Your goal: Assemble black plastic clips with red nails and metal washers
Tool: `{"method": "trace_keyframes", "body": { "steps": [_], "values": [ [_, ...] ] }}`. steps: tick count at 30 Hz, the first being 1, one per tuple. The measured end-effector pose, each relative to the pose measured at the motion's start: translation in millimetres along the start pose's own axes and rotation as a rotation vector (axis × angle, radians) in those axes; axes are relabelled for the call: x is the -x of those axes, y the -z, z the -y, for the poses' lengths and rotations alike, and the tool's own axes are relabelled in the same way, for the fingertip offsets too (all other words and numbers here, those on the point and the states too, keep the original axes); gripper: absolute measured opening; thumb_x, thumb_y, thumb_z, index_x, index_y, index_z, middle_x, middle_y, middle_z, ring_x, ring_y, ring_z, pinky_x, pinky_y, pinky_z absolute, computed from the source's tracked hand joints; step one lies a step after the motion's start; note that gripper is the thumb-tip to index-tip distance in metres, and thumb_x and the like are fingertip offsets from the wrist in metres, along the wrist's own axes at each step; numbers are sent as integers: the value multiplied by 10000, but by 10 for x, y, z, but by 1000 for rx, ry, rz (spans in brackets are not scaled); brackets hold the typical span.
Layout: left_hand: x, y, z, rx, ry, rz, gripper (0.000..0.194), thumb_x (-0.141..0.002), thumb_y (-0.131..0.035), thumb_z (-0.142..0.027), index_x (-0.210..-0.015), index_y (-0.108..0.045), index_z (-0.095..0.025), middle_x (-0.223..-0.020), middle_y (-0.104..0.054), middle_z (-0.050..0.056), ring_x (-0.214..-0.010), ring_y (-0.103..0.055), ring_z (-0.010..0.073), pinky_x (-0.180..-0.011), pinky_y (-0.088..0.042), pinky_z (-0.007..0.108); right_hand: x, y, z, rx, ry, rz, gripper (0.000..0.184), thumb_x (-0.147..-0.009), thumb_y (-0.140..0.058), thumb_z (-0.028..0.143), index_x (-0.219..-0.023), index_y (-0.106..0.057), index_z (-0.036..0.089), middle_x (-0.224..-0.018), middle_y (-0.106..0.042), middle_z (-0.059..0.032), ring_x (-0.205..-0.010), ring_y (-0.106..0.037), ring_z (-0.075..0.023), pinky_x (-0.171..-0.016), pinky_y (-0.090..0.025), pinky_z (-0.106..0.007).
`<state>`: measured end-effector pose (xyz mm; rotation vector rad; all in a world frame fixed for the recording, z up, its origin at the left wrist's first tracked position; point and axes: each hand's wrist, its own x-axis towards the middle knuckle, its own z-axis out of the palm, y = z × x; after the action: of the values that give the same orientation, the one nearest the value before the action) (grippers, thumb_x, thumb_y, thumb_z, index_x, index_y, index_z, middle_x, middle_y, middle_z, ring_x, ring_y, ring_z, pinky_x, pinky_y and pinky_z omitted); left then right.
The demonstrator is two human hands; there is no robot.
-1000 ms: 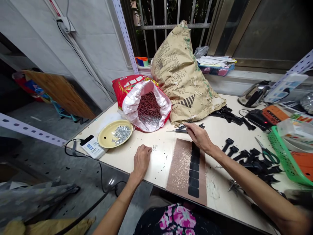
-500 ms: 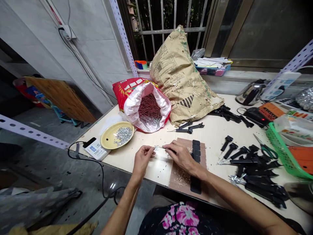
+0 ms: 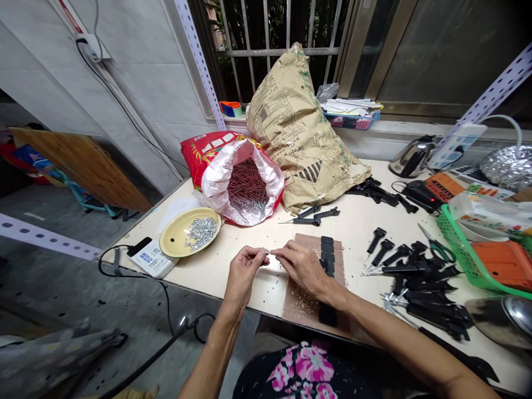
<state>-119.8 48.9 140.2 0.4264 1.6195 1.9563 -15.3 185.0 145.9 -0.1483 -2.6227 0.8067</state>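
Bare left hand [image 3: 243,269]: fingertips pinching tiny, indistinct piece [image 3: 266,251] above pale wooden tabletop [image 3: 241,235]. Bare right hand [image 3: 302,267]: fingers bent, just beside it; cannot tell whether they pinch anything.

A tiny, thin piece [image 3: 267,251] shows at the fingertips, between the left grip [image 3: 244,270] and the right grip [image 3: 305,267], over the near part of the desk [image 3: 357,219]; it is too small to tell its shape. Below the right grip, a flat brown mat [image 3: 338,257] reaches the near edge, pale grains [image 3: 305,305] on its left, black pads [image 3: 328,314] in a partly hidden row on its right.
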Motion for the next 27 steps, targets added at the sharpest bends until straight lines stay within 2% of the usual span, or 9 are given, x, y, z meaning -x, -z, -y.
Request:
{"method": "trace_keyframes", "body": {
  "steps": [4, 7, 11, 14, 18, 23, 27],
  "values": [
    [-28, -8, 25, -30, 30, -4, 219, -700, -737, -280, -820, -618, -140, -674, -625, -5, -647, -587, 109, -663, -456, 229, 44, -17, 1, 19, -14, -33, 187, -925, -482, 226, -1054, -616, 202, -906, -611, -46, -821, -591, -152, -721, -447, -245],
    [-52, -33, 56, -69, 60, 6, 248, -681, -750, -282, -846, -646, -130, -666, -630, 0, -624, -581, 109, -647, -453, 229, 83, 2, -4, 86, -37, -34, 147, -915, -499, 243, -1007, -608, 206, -933, -617, -45, -830, -591, -162, -680, -432, -246],
    [-77, -71, 107, -100, 89, 35, 257, -695, -734, -313, -847, -675, -114, -640, -631, 10, -610, -570, 115, -655, -455, 244, 122, 60, -15, 170, -73, 0, 194, -949, -442, 290, -992, -620, 227, -908, -618, -35, -811, -592, -161, -635, -407, -243],
    [-90, -98, 129, -114, 88, 42, 254, -701, -727, -329, -836, -680, -119, -638, -628, 8, -614, -563, 116, -653, -449, 243, 140, 88, -26, 120, -101, 6, 218, -963, -415, 292, -1017, -612, 218, -895, -622, -33, -804, -598, -148, -646, -413, -234],
    [-101, -140, 127, -151, 73, 41, 251, -700, -726, -337, -818, -680, -121, -632, -626, 5, -606, -554, 115, -639, -435, 238, 159, 87, -57, 97, -80, 9, 206, -953, -428, 254, -1074, -588, 208, -950, -600, -50, -820, -590, -148, -664, -425, -231],
    [-119, -172, 111, -180, 87, 55, 261, -687, -736, -341, -812, -683, -117, -616, -623, 6, -596, -549, 117, -638, -428, 236, 190, 87, -105, 123, -90, 15, 213, -955, -432, 284, -1070, -597, 214, -917, -584, -41, -782, -578, -142, -638, -417, -227],
    [-128, -186, 111, -141, 140, 105, 250, -677, -741, -343, -782, -682, -125, -608, -617, 5, -580, -543, 116, -626, -430, 236, 216, 130, -118, 204, -38, 2, 181, -937, -459, 218, -1006, -627, 206, -859, -581, -44, -759, -561, -138, -628, -392, -221]
  ]
}}
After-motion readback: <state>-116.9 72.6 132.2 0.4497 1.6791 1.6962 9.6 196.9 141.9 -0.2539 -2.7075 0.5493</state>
